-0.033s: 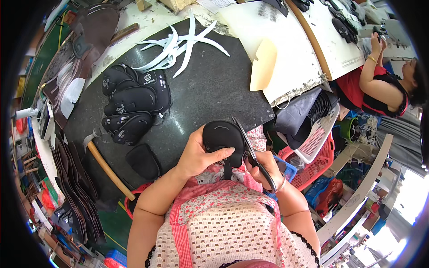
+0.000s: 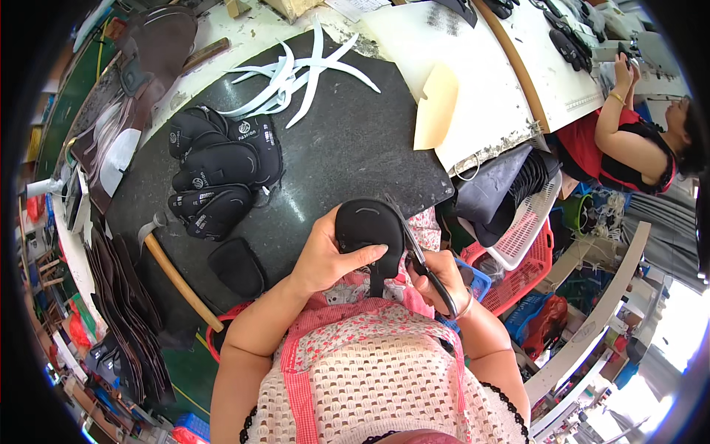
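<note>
My left hand (image 2: 323,255) grips a rounded black padded piece (image 2: 364,224), like part of a shoe, with the thumb laid flat across its lower face. A short black strip hangs below that piece, over my apron. In my right hand (image 2: 441,275) is a pair of scissors (image 2: 413,244) with black handles. Its blades lie along the right edge of the black piece, and whether they are parted cannot be made out. On the dark work surface to the left rests a heap of similar black pieces (image 2: 222,163). A single plain black piece (image 2: 237,268) lies nearer to me.
White curved strips (image 2: 299,78) lie at the far side of the dark board (image 2: 347,155). A wooden-handled hammer (image 2: 181,281) is at its left edge. Right of me stand a white basket (image 2: 521,222) and a red basket (image 2: 536,266). Another person (image 2: 629,144) works at the far right.
</note>
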Action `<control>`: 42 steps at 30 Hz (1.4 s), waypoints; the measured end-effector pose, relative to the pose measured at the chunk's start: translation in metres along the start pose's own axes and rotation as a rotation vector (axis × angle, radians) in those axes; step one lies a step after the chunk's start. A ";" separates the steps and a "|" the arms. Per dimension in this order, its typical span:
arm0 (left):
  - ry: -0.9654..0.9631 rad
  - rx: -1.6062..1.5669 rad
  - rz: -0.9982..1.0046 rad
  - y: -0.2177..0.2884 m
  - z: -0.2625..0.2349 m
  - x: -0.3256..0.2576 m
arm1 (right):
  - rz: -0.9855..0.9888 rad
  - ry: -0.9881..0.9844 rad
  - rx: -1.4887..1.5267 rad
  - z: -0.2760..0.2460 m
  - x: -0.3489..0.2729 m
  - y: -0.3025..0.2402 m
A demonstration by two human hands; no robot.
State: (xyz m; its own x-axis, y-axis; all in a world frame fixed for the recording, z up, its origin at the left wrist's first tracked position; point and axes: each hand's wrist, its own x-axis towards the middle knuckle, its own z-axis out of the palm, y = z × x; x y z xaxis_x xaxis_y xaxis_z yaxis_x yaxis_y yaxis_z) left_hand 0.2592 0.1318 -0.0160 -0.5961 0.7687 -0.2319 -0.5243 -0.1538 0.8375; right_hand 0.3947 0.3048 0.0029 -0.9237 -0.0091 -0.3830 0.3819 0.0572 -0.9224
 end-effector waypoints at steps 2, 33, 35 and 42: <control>-0.018 0.057 -0.059 0.008 -0.005 0.000 | 0.014 0.058 0.021 -0.001 -0.006 0.007; 0.118 0.066 -0.022 0.027 -0.008 -0.003 | -0.143 -0.359 0.045 -0.031 0.017 -0.010; 0.146 0.066 -0.019 0.024 -0.008 -0.002 | -0.156 -0.392 0.055 -0.032 0.017 -0.010; 0.214 0.035 0.051 0.021 0.000 -0.002 | -0.146 -0.270 0.021 -0.027 0.015 -0.007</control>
State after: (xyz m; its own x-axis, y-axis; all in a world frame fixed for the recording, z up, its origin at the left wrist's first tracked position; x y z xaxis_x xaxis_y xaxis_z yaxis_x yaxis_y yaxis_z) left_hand 0.2493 0.1269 0.0019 -0.7385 0.6108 -0.2857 -0.4713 -0.1646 0.8665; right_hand 0.3780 0.3315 0.0048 -0.9283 -0.2812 -0.2431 0.2490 0.0149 -0.9684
